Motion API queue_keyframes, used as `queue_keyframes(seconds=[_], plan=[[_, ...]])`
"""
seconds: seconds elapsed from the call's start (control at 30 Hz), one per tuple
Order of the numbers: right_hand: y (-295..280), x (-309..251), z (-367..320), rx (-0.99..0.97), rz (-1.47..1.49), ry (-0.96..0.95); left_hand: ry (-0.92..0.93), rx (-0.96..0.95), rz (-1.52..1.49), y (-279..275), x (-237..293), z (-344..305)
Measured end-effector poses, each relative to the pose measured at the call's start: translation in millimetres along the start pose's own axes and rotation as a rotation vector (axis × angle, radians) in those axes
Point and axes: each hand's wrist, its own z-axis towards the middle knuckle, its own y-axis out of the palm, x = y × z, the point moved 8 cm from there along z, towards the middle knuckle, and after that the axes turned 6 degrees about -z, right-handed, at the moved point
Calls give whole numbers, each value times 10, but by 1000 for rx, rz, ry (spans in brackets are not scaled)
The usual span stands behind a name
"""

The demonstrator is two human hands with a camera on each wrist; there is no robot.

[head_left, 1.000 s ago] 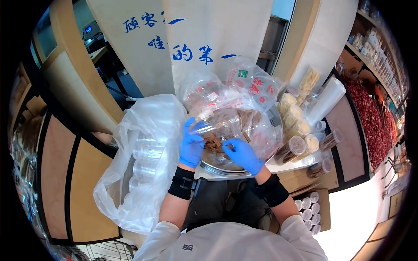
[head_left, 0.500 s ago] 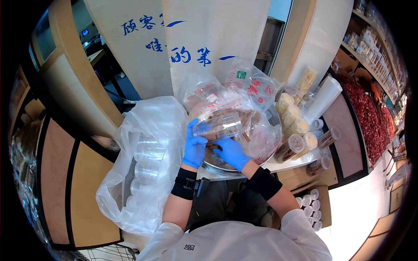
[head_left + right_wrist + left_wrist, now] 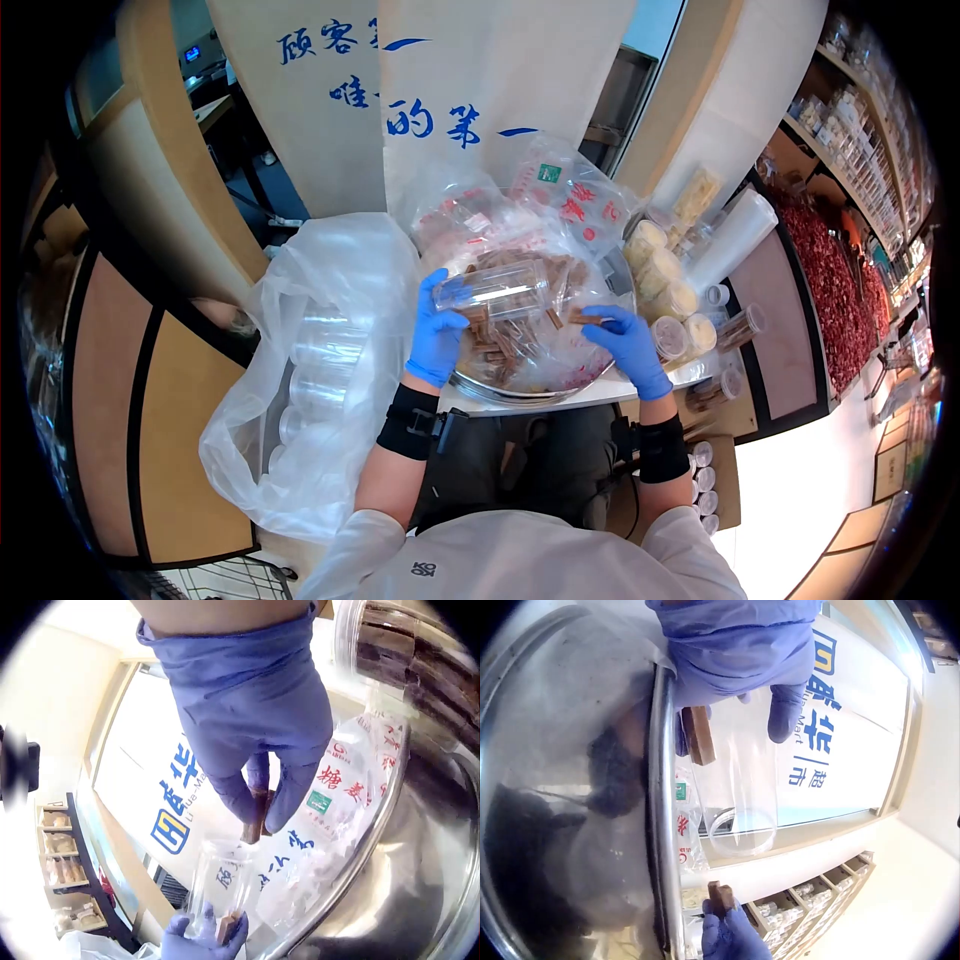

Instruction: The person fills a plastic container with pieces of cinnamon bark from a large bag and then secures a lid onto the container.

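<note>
My left hand [image 3: 434, 338] in a blue glove grips a clear plastic jar [image 3: 515, 287] tilted on its side above a heap of brown sticks [image 3: 505, 345]. A brown stick [image 3: 701, 737] shows by the left fingers at the jar's held end; I cannot tell whether it lies inside. My right hand [image 3: 630, 348], also gloved, is off to the right of the jar. Between its thumb and fingers it pinches short brown sticks [image 3: 257, 819], facing the jar's far end. The heap lies on clear plastic in a round metal basin [image 3: 520, 398].
Crumpled printed plastic bags [image 3: 570, 205] lie behind the heap. Filled jars [image 3: 672, 335] and a plastic roll [image 3: 735, 240] stand to the right. At left, a large translucent bag [image 3: 245, 440] holds several clear jars. A carton [image 3: 725, 500] of lidded jars sits low at right.
My right hand has moved from the heap beside the left hand out to the right, with brown sticks in its fingers. The jar stays in my left hand, tilted over the heap.
</note>
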Motion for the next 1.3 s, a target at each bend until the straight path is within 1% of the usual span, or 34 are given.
queue_keyframes(seconds=[0.03, 0.07, 0.1, 0.13, 0.17, 0.23, 0.27, 0.33, 0.37, 0.4, 0.47, 0.5, 0.53, 0.6, 0.63, 0.7, 0.73, 0.8, 0.83, 0.9, 0.93, 1.0, 1.13, 1.23, 1.3], plan=[[-87, -65, -27, 64, -1, 2, -15, -13, -22, 34, 3, -7], [-90, -103, -10, 67, -1, 2, -26, -26, -45, 60, 3, -5], [-90, -134, 8, 98, 73, -7, -28, -28, -45, 62, 9, -5], [-76, -162, 10, 129, 150, -15, -53, -70, -27, 92, -1, -12], [-21, -204, 7, 129, 151, -16, -76, -113, -8, 122, -13, -16], [185, -337, 0, 12, 158, -90, -78, -141, 45, 136, -26, -24], [214, -304, 13, 10, 160, -90, -78, -169, 96, 155, -35, -22], [391, -217, 28, -99, 45, -11, -89, -186, 74, 165, -60, -19], [533, -202, 10, -270, 49, 36, -101, -205, 49, 176, -70, -20], [574, -234, 0, -271, 50, 37, -102, -203, 49, 162, -61, -20], [835, -346, -109, -558, 50, -28, -200, -295, -6, 211, -112, -45], [866, -425, -187, -698, 4, 19, -199, -293, -6, 214, -104, -48], [865, -431, -184, -701, 4, 20, -226, -303, -17, 243, -115, -66], [926, -417, -234, -799, -47, 39, -253, -314, -30, 249, -132, -76], [934, -446, -236, -800, -47, 41, -256, -314, -33, 241, -134, -69], [981, -583, -250, -815, -122, -80, -260, -315, -36, 245, -142, -62], [1001, -563, -248, -815, -123, -79, -250, -329, -24, 261, -133, -64], [1041, -666, -263, -805, -116, -335, -238, -342, -11, 258, -121, -61], [1053, -651, -256, -808, -115, -335, -236, -351, -44, 251, -126, -65], [1030, -661, -221, -729, -226, -419, -232, -361, -79, 255, -123, -68], [1036, -639, -223, -730, -227, -419, -226, -362, -73, 263, -113, -68], [1026, -573, -200, -713, -78, -283, -220, -362, -68, 263, -107, -73], [1006, -687, -236, -688, -132, -330, -222, -375, -108, 269, -94, -83], [1040, -704, -257, -704, -49, -336, -216, -377, -113, 282, -78, -87], [1097, -665, -258, -725, -78, -238, -212, -371, -107, 261, -81, -85]])
